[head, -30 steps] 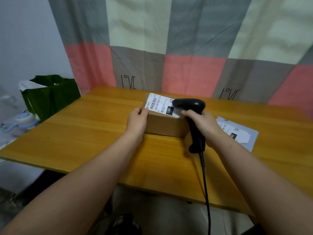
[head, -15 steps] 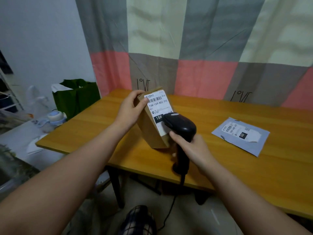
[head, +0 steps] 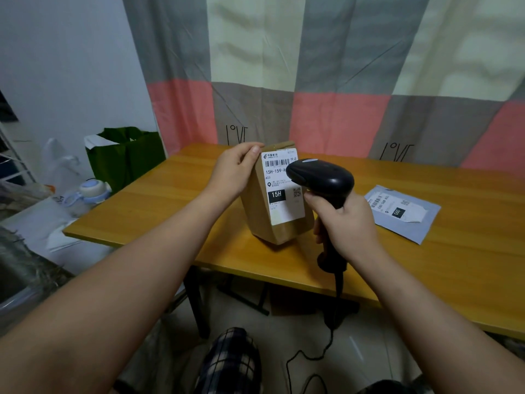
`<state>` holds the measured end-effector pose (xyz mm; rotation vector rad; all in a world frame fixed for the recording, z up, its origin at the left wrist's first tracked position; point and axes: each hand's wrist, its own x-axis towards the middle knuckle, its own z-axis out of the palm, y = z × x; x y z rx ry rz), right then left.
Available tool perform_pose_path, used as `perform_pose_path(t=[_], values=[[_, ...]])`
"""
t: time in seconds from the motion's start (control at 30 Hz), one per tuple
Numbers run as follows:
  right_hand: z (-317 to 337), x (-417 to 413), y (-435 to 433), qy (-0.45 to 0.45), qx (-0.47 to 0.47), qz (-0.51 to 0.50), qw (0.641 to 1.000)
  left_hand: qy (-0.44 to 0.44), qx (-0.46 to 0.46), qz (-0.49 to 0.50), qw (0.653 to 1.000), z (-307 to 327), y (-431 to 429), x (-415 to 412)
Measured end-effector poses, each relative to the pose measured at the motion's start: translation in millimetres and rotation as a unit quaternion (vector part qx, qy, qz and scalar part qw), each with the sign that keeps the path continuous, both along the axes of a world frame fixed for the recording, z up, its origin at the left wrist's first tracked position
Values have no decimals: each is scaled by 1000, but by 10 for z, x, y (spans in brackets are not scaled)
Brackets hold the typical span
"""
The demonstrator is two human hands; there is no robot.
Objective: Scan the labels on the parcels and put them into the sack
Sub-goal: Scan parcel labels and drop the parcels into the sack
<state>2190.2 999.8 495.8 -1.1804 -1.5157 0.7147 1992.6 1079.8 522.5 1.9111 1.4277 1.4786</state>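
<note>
Left hand (head: 233, 172) grips the brown box (head: 260, 220) by its top corner, upright over the table (head: 170, 200); right hand (head: 345, 220) is wrapped round the scanner (head: 321, 177), its nose close over the white label (head: 281, 189). I'd pull it away and aim toward twelve o'clock, at the barcode (head: 277, 162). Green sack (head: 127, 157) sits at nine o'clock

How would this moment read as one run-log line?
step: scanning | left hand: holds brown box by top | right hand: grips scanner aimed at label | grey mailer: lying on table
</note>
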Motion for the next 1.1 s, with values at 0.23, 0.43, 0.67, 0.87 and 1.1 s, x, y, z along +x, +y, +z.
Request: perform_pose_path(t=[0.23, 0.43, 0.67, 0.87, 1.1], values=[[-4, -5, -74, -1, -12, 8, 1000, -24, -15, -3, 1000, 5, 14, 12], [-17, -8, -72, -2, -19, 25, 999, -24, -21, 0, 999, 19, -10, 5], [-324, -76, 102, 168, -164, 29, 972, -72, -12, 5, 997, -138, -311, -265], [-406, -636, -14, 175, -194, 145, 954, -209, -111, 176, 956, -714, -1206, -928], [-622, -1707, -782, 12, -85, 323, 942, -317, -232, 300, 869, -1106, -2539, -1773]])
